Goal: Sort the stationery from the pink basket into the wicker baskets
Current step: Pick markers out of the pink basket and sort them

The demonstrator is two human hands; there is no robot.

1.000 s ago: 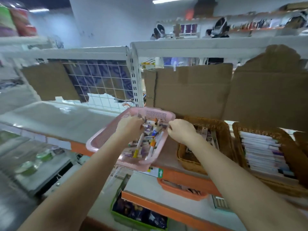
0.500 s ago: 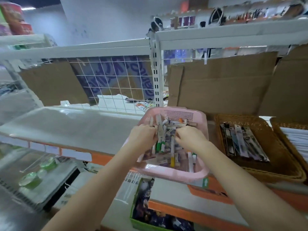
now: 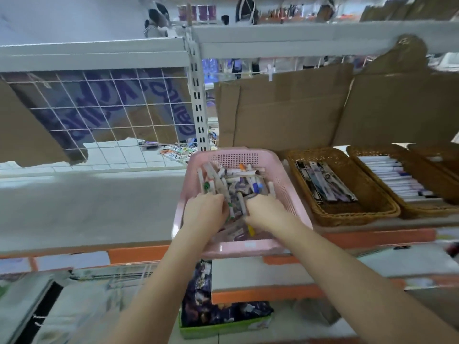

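Both hands are down in the pink basket [image 3: 285,192] at the shelf's front edge. Left hand [image 3: 203,214] and right hand [image 3: 267,212] have fingers curled into the pen pile [image 3: 233,184], but what each actually grips is hidden. Wicker baskets [image 3: 347,212] sit just to the right, against cardboard [image 3: 280,110].

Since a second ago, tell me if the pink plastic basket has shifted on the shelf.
Yes. The pink plastic basket was tilted; it now sits flat, closer to the nearest brown wicker basket.
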